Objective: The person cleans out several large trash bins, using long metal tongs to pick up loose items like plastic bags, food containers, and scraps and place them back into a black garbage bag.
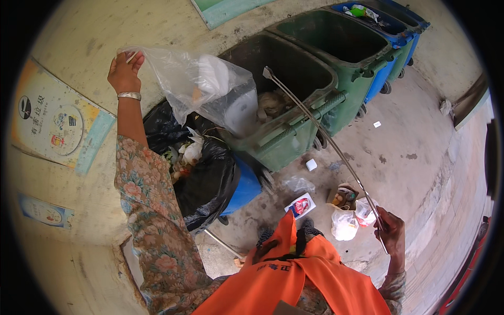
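Raised at the left, my left hand [126,73] pinches the edge of a clear plastic bag [173,75]. White foam pieces [214,75] show through the film. The bag hangs tilted across the near rim of a green wheeled bin [291,147], which has more bagged rubbish [273,104] inside. Long metal tongs [327,136] are gripped in my right hand [390,228], their tip pointing over that bin's opening. Below the clear bag stands a blue bin [244,189] with a black liner [212,183], holding food scraps and a crumpled white bag [193,151].
More wheeled bins, including a green one [354,75] and a blue one [380,78], line the wall. On the ground lie a white foam box [301,205], a paper bag [342,195], tied white bags [344,224] and a small white block [311,164]. A pole [224,243] leans low.
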`<state>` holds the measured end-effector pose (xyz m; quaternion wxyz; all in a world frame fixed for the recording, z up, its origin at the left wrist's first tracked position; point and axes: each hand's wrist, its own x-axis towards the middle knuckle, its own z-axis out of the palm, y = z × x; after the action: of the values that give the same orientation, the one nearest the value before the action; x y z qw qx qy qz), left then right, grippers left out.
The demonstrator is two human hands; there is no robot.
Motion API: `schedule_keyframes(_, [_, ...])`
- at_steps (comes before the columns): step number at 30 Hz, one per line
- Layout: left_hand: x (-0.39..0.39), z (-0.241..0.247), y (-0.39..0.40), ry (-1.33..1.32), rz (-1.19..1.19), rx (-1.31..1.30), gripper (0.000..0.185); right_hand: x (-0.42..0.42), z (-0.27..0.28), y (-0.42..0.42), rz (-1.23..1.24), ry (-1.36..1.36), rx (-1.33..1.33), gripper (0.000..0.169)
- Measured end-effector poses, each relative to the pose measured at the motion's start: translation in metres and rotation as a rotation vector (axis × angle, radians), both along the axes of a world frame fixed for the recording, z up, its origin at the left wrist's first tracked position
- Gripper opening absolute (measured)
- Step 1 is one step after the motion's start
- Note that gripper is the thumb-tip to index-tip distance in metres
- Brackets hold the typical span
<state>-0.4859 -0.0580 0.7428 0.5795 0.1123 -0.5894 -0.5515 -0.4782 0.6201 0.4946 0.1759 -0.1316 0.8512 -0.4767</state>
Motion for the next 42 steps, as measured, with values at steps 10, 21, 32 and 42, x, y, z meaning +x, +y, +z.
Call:
schedule_keyframes(10, [0.109,-0.008,-0.01,-0.25,-0.054,0.096,0.026,-0.004,-0.009,0.0,0.109,0.009,-0.013,0.053])
schedule_keyframes(21, [0.309,-0.035,0.069,0.008,-0.353,0.224,0.031,0.05,-0.002,-0.001,0.137,0.005,-0.032,0.054])
schedule_keyframes(32, [0.366,-0.282,0.279,-0.956,-0.576,-0.576,0.017,0.121,-0.013,-0.001,0.157,0.031,-0.036,0.056])
schedule_keyframes(42, [0.374,-0.343,0.257,-1.615,-0.901,-0.692,0.048,0.187,0.016,0.02,0.215,0.164,0.158,0.057])
